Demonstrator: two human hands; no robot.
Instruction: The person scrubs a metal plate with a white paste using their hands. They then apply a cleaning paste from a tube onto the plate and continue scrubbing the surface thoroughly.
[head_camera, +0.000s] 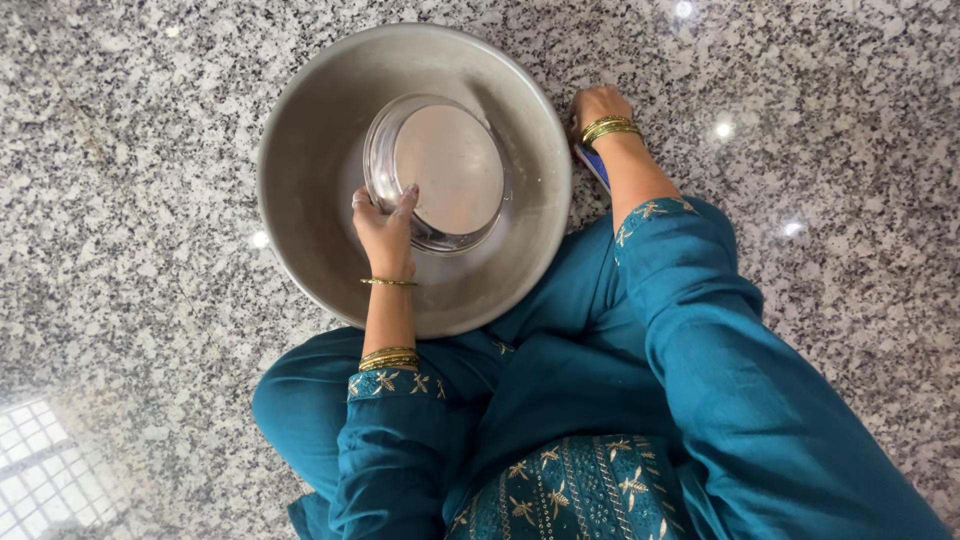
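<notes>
**Asker:** What have your hands got hold of?

**Me:** My left hand (385, 228) is inside the big round steel basin (310, 150) on the speckled grey granite floor (130, 250). Its fingers are clamped on the rim of a smaller round steel bowl (445, 170), thumb on the inner face, the rest curled behind. The bowl stands tilted on edge against the basin's bottom, its hollow turned up towards me.

**Asker:** And the other hand?

**Me:** My right hand (597, 107) is down on the floor just beside the basin's far rim, by a small blue flat thing (594, 166) I can't make out. The fingers are tucked from view, so I can't tell if they're spread or curled.

**Asker:** Which step would you call this?

**Me:** I'd judge it as turning the bowl about inside the basin. Any further turn calls for a firm pinch, since thin wet-looking steel would slip easily.

**Asker:** Room to move?

**Me:** The basin walls hem the bowl all round; upward is free. My teal-clad knee (300, 400) sits under the near rim, and open floor lies left and beyond.
</notes>
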